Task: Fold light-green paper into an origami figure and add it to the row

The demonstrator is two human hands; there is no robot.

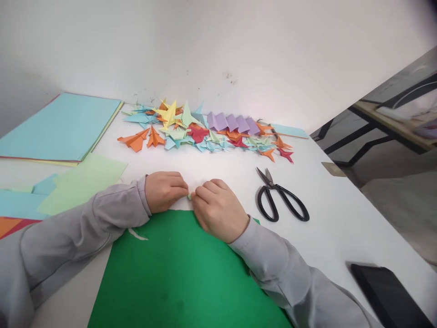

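A small piece of light green paper [189, 197] shows between my two hands, mostly hidden by the fingers. My left hand [166, 190] is closed in a pinch on its left side. From the right, my right hand [219, 208] pinches the same piece, fingers curled. Both hands are at the far edge of a green sheet [177, 273] lying on the white table. Beyond them stretches a row of folded paper figures, among them an orange one [135, 140], a yellow one [168, 114] and a purple pleated strip [232, 123].
Black-handled scissors [269, 187] lie partly spread to the right of my right hand. A dark phone-like device [389, 291] rests at the lower right. On the left are a stack of coloured sheets [61, 127] and a loose pale green sheet [83, 182]. A wall [205, 50] rises behind.
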